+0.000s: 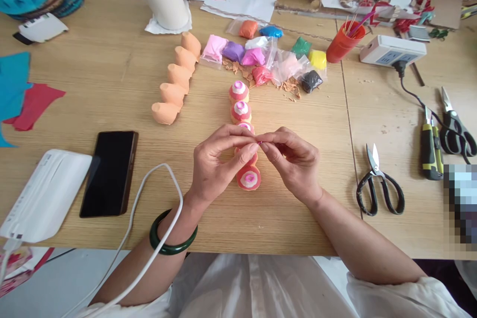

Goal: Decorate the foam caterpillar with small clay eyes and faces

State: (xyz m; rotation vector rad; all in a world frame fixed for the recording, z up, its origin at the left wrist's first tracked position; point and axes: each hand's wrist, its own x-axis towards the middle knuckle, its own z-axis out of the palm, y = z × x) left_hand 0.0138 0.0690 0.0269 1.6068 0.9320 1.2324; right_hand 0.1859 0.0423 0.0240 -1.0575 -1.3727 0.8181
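Observation:
My left hand (223, 156) and my right hand (292, 159) meet fingertip to fingertip above the table. Pinched between them is a tiny bit of magenta modelling clay (260, 142), mostly covered by the fingers. Beneath the hands runs a row of small clay pieces (248, 179), coral with white and pink rings on top; the middle ones are partly hidden. Farther back lie small bags of coloured clay (254, 56) in pink, purple, blue, green, yellow and black. Left of the row stand several joined peach-coloured cups (173, 94).
Scissors (378, 179), a yellow-black cutter (429, 149) and a second pair of scissors (452, 126) lie at right. An orange cup of sticks (345, 42) stands beside a power strip (393, 50). At left are a phone (109, 174), a white power bank (46, 194) and its cable (139, 203).

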